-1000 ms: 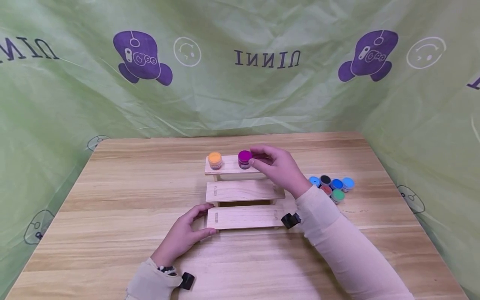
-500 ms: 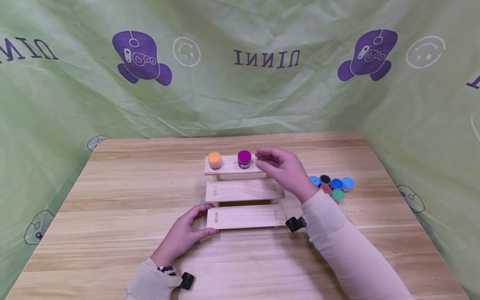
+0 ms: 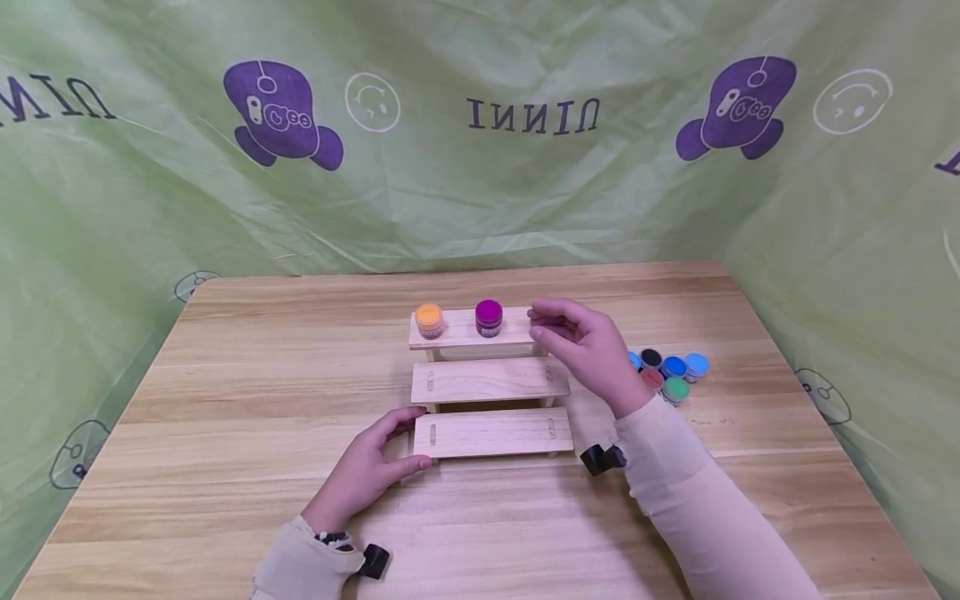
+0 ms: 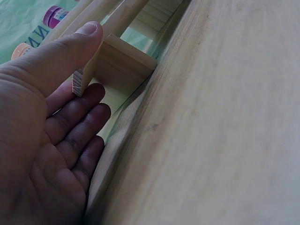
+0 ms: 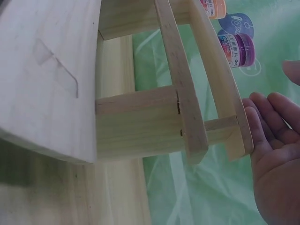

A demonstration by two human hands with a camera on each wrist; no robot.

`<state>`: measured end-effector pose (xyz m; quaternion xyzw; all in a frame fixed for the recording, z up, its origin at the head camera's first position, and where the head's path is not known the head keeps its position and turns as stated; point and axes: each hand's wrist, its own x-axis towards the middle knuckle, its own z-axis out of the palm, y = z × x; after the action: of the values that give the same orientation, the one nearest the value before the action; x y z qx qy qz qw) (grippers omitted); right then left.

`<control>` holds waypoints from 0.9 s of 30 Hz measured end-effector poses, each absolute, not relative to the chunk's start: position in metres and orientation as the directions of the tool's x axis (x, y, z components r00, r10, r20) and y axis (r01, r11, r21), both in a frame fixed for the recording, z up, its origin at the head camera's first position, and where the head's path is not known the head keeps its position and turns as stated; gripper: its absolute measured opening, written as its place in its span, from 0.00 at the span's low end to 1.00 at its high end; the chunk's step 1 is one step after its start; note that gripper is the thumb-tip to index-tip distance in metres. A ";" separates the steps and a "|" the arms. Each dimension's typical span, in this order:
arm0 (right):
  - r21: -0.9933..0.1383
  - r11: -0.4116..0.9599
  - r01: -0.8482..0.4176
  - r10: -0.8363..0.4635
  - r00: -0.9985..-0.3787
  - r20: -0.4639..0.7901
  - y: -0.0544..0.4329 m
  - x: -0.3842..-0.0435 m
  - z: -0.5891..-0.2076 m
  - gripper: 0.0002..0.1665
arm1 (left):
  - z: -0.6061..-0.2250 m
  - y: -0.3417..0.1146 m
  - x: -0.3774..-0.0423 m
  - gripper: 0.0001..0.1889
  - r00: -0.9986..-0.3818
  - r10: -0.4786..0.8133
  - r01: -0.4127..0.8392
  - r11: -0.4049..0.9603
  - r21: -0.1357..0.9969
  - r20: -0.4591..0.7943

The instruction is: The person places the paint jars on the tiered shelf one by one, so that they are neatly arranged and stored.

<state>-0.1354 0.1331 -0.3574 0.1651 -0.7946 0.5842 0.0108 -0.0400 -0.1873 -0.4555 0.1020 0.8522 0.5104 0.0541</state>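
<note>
A three-tiered wooden stand (image 3: 491, 433) stands at the middle of the table. On its top tier sit an orange-lidded paint jar (image 3: 430, 322) at the left end and a purple-lidded paint jar (image 3: 489, 319) near the middle, both upright. My left hand (image 3: 360, 467) grips the left end of the lowest tier; in the left wrist view the thumb and fingers lie on either side of the board. Beside the right end of the top tier is my right hand (image 3: 588, 350), fingers loosely bent and holding nothing. It is apart from the purple jar.
Several paint jars are clustered on the table right of the stand, among them a green one (image 3: 676, 390), a black one (image 3: 651, 359) and a light blue one (image 3: 697, 366). A green printed cloth (image 3: 525, 200) hangs around the table's back and sides.
My right hand has let go of the purple jar and moved to the right, off it. The jar stays on the top tier. My left hand has not moved.
</note>
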 end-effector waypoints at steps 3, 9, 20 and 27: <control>-0.926 0.250 -0.283 -0.235 -0.946 0.225 0.136 -0.132 -0.360 0.19 | -0.456 -0.188 -0.040 0.33 -0.972 0.233 0.122 0.456 0.882 0.014; -0.928 0.228 -0.294 -0.226 -0.943 0.243 0.140 -0.127 -0.363 0.19 | -0.456 -0.188 -0.040 0.34 -0.972 0.234 0.119 0.455 0.883 0.010; -0.941 0.151 -0.303 -0.199 -0.942 0.271 0.149 -0.117 -0.371 0.18 | -0.456 -0.188 -0.040 0.34 -0.973 0.232 0.122 0.459 0.880 0.013; -0.937 0.179 -0.301 -0.166 -0.948 0.273 0.156 -0.111 -0.372 0.19 | -0.456 -0.188 -0.040 0.35 -0.972 0.233 0.121 0.457 0.881 0.013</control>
<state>-0.1109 0.1563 -0.3724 0.1524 -0.7659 0.6222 0.0543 -0.0400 -0.1878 -0.4559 0.1039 0.8517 0.5107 0.0549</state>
